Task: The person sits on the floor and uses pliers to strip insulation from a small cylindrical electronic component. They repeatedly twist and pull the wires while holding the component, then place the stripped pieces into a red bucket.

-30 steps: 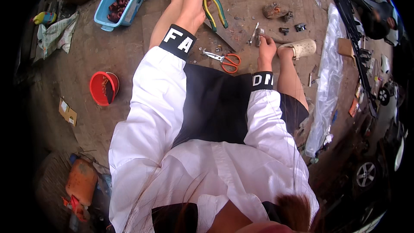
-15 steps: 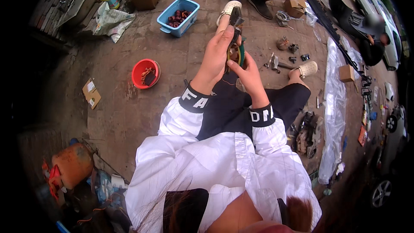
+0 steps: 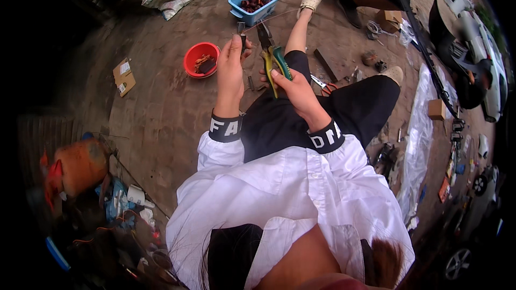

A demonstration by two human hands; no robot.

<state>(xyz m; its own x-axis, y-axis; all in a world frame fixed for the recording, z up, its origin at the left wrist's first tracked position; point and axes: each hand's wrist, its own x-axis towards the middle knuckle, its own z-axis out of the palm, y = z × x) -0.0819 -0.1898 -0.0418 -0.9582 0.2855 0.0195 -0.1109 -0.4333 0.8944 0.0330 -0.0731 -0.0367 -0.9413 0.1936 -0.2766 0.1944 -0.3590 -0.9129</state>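
My left hand (image 3: 231, 72) is raised, its fingers closed round a small dark part with a metallic upper end (image 3: 241, 28); its exact kind is unclear. Just to the right, my right hand (image 3: 294, 90) grips a pair of pliers (image 3: 278, 63) by green and yellow handles. The dark jaws point up and away from me, apart from the small part. A thin wire-like strand (image 3: 280, 16) shows near the jaw tips and runs to the upper right. Both hands are above my lap.
A red bucket (image 3: 188, 66) with scraps stands left of my left hand. Beyond is a blue basin (image 3: 232, 3) of dark reddish pieces. A dark bar (image 3: 325, 64) and orange-handled scissors (image 3: 329, 89) lie near my right leg. Plastic sheeting (image 3: 416, 145) lies right; an orange tank (image 3: 80, 166) stands left.
My hands were close together with the pliers between them. Now they are apart, the left shifted left with the small part, the right lower with the pliers. The view has shifted too.
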